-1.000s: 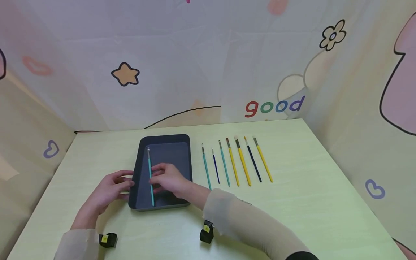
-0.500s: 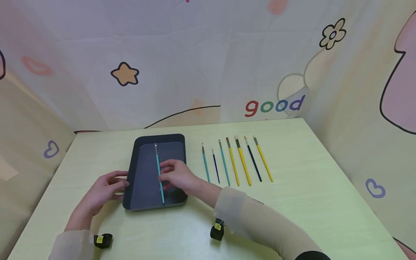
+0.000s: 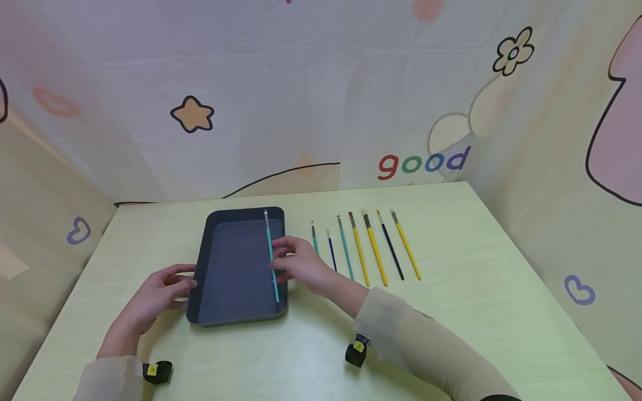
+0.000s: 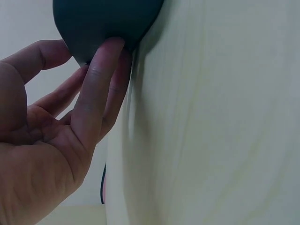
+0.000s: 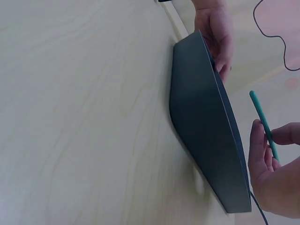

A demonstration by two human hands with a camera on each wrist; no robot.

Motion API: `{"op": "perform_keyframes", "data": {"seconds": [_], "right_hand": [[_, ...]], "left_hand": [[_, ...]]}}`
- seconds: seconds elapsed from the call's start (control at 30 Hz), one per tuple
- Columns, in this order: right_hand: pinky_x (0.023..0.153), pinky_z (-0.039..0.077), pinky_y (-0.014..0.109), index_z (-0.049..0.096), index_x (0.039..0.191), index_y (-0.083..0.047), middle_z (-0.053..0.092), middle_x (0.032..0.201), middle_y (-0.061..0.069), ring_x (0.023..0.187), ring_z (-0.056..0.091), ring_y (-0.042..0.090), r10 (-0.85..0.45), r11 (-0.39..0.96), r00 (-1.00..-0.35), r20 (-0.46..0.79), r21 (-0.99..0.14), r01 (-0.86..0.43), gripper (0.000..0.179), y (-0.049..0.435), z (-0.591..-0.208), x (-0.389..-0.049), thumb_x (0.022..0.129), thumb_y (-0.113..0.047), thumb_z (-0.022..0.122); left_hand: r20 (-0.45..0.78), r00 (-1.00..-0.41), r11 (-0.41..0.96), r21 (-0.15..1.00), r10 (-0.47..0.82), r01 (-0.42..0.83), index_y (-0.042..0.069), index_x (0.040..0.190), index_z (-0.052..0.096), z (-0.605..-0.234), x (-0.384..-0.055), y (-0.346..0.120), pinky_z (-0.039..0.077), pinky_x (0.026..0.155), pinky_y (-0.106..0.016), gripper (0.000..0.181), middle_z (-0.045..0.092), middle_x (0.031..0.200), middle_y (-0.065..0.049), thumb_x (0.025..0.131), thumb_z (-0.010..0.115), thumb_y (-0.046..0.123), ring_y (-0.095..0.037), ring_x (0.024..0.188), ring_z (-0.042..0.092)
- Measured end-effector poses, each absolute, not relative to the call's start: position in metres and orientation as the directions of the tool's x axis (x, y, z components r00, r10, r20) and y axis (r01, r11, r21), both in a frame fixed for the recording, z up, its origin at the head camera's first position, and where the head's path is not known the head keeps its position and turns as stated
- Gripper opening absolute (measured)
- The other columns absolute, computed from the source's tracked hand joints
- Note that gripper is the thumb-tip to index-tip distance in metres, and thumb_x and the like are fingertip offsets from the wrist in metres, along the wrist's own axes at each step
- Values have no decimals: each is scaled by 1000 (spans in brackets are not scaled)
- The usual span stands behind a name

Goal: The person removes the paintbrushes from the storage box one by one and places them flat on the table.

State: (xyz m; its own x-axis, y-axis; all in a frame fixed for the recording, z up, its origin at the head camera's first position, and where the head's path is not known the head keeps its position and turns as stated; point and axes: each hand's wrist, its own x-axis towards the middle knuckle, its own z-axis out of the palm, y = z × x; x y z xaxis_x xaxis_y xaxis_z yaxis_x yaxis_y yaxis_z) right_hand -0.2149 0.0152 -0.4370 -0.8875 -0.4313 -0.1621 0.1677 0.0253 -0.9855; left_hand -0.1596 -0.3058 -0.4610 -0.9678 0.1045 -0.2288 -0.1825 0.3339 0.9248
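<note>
My right hand pinches a thin turquoise paintbrush by its handle, above the right side of the dark rectangular tray. In the right wrist view the turquoise handle stands tilted between thumb and fingers, higher than the tray rim. My left hand touches the tray's outer left wall with its fingertips. Seen from the left wrist, the fingers are fairly straight against the dark wall of the tray. No other brush shows in the tray.
Right of the tray lies a row of paintbrushes: turquoise, dark blue, another turquoise, several yellow ones and a navy one. A patterned curtain hangs behind the table.
My right hand has carried the turquoise paintbrush rightward across the tray, from its left side to its right side. The tray and my left hand have shifted a little left.
</note>
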Motion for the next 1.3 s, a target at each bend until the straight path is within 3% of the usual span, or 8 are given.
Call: {"op": "perform_keyframes", "data": {"seconds": [0.37,0.6,0.97,1.13,1.2,1.3], "right_hand": [[65,63,39,55,135,7,59,105,15,78,63,20,-363,92,-917,-166,-986,142,46,45,-445,-224,90,9,62],[62,63,36,57,130,6,59,98,12,67,66,20,-295,287,-942,-156,-955,69,41,51,-450,-226,89,6,63],[59,61,29,57,127,11,60,92,10,61,66,16,-294,463,-946,-134,-886,-18,41,50,-458,-231,87,5,66],[74,60,32,58,126,14,62,84,4,57,67,13,-323,597,-941,-97,-793,-123,42,48,-458,-234,88,1,68],[80,58,32,62,118,12,61,75,1,56,64,10,-333,650,-939,-83,-741,-165,34,47,-457,-236,87,0,68],[67,52,29,63,90,3,50,61,-4,51,51,8,-338,715,-938,-75,-668,-204,9,45,-455,-239,84,-1,69]], "left_hand": [[-229,-966,321,930,119,-181,-9,150,39,-461,-158,-306,61,81,-37,53,60,126,-26,103,57,8,-19,96,68],[-229,-966,324,929,122,-179,-9,151,38,-460,-157,-307,61,81,-37,54,58,127,-27,103,57,8,-18,97,67],[-226,-966,324,929,121,-177,-9,151,38,-461,-157,-306,61,81,-37,54,57,128,-28,103,58,9,-18,97,68],[-231,-965,325,928,123,-181,-9,151,38,-461,-157,-306,61,82,-37,55,57,129,-28,103,59,10,-19,97,68],[-232,-965,327,927,125,-181,-9,151,38,-460,-158,-306,61,82,-37,55,57,129,-28,103,58,10,-20,98,68],[-233,-964,330,926,127,-181,-9,151,38,-460,-158,-306,61,83,-38,54,58,129,-28,103,58,10,-21,99,67]]}}
